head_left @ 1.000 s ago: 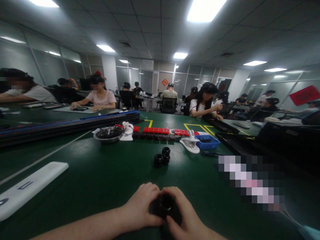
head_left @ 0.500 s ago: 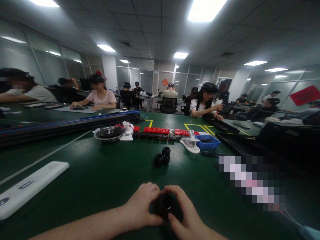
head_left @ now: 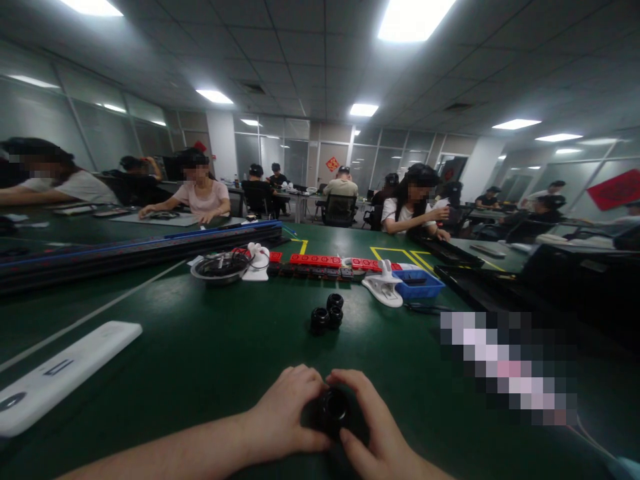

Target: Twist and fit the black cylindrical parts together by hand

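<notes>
Right now your left hand and right hand meet low over the tabletop, and the fingers of both are closed around one black ring part, its open end facing up at you. Judging by that grip, you look to be midway through working this piece, perhaps fitting or twisting it; nothing shows it finished. Three more black parts sit clustered farther out, well apart from your hands, and whether they are done or waiting I cannot tell. Beyond them lie a white clip, a blue tray and a red strip. Compared with half a second ago, your grip is much the same; the right thumb has shifted slightly, and the view has tipped down a little.
</notes>
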`<state>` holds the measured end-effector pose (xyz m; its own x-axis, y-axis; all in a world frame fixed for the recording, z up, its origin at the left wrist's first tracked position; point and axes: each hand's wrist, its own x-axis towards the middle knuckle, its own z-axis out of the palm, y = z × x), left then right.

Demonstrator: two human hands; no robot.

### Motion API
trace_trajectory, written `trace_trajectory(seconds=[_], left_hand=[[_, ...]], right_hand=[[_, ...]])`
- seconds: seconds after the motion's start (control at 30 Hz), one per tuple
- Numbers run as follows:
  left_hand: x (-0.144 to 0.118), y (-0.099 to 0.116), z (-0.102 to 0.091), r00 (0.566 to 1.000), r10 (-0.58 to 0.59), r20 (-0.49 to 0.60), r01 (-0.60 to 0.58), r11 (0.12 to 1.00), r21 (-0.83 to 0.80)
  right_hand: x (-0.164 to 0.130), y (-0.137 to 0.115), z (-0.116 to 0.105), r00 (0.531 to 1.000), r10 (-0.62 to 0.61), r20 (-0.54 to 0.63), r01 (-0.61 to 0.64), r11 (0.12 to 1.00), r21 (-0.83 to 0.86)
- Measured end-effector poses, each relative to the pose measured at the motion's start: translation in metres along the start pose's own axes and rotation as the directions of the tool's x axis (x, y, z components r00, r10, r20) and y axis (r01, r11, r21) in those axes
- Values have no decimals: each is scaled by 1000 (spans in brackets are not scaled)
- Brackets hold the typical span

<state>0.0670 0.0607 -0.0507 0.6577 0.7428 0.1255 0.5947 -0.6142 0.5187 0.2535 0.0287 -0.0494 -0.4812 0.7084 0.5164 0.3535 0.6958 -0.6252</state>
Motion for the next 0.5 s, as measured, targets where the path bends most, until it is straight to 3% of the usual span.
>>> trace_trajectory(seconds=[0.3, 0.5], left_hand=[[1, 1, 0, 1000, 18, -8, -17, 1000, 8], [0, -2, 1, 1000, 17, -8, -17, 1000, -1]], right_hand=[[1, 0, 5, 979, 195, -66, -198, 979, -47], [1, 1, 1, 999, -14, 29, 13, 1000, 13]])
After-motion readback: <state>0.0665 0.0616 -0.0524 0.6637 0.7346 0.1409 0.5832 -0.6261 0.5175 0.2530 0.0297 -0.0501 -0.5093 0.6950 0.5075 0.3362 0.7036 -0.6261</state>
